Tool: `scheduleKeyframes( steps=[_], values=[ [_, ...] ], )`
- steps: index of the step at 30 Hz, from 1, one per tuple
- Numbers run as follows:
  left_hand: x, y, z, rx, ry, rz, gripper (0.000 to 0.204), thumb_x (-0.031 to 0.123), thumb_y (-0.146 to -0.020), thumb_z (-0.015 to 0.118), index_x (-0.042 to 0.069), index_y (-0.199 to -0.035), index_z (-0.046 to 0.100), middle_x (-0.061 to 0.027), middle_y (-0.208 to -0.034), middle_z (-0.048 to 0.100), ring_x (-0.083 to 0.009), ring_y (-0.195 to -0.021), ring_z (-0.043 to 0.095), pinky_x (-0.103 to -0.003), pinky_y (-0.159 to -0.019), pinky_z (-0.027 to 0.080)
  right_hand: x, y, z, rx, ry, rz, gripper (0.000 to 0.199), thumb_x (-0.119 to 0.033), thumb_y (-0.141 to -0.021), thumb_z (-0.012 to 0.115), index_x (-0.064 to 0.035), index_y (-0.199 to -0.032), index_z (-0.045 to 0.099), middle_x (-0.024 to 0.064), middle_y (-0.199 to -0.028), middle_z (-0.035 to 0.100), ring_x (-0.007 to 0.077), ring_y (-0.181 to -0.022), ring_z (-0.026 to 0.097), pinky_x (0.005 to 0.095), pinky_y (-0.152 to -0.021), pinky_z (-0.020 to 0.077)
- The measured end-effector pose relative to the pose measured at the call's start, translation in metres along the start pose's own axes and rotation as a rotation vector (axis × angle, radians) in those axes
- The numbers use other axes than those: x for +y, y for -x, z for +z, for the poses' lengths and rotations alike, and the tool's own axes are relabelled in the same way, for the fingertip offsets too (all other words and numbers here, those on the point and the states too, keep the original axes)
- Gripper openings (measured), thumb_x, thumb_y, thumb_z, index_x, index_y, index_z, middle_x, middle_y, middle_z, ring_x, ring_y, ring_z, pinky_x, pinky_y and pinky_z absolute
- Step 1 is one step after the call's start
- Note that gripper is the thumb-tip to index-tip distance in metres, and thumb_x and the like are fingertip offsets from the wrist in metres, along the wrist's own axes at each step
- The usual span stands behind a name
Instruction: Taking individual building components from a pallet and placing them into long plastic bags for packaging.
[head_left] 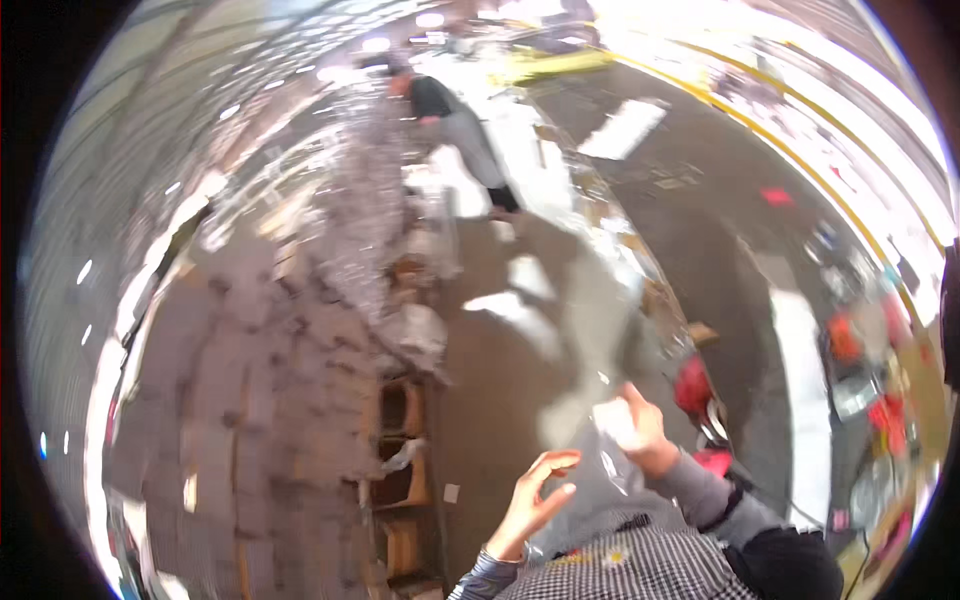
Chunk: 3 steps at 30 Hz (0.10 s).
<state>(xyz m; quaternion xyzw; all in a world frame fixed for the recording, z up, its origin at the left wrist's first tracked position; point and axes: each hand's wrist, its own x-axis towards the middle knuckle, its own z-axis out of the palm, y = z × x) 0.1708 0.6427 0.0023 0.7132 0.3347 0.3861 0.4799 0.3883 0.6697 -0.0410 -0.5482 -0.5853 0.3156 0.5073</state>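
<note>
My right hand (645,435) is raised in front of my body, its fingers closed on a piece of clear plastic film (612,465). The film hangs below the fingers and shines in places. My left hand (530,505) is lower and to the left, holding nothing, with thumb and fingers apart and slightly curved. A small gap separates it from the film. A checked garment (620,565) covers my front below both hands. Motion blurs the picture, so the film's exact shape cannot be made out.
A long bench with a brown, plank-like top (270,400) runs along my left, with open wooden compartments (400,490) in its side. Crumpled clear plastic (340,210) is heaped farther along. Another person (455,125) bends over there. Red objects (692,385) lie to my right.
</note>
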Motion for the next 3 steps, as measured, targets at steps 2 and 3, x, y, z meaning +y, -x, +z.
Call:
scheduleKeyframes(
  steps=[2, 3],
  values=[
    [-0.028, -0.012, 0.023, -0.436, 0.194, -0.247, 0.031, 0.007, -0.091, 0.059, 0.004, -0.121, 0.062, -0.0061, -0.114, 0.065, -0.0161, -0.104, 0.061, -0.03, -0.094, 0.045, -0.001, -0.006, -0.014, 0.185, 0.129, -0.219, 0.026, -0.018, -0.081, 0.062, -0.011, -0.106, 0.068, 0.0099, -0.094, 0.064, 0.0287, -0.087, 0.06, 0.04, -0.079, 0.0486],
    [-0.044, -0.016, 0.041, -0.602, 0.254, -0.332, 0.032, 0.014, -0.093, 0.06, 0.005, -0.124, 0.061, -0.0066, -0.117, 0.064, -0.0162, -0.108, 0.059, -0.032, -0.095, 0.045, -0.003, -0.005, -0.023, 0.188, 0.556, -0.37, 0.025, -0.016, -0.084, 0.061, -0.0102, -0.108, 0.067, 0.01, -0.094, 0.063, 0.0272, -0.091, 0.06, 0.0391, -0.082, 0.0483]
  ],
)
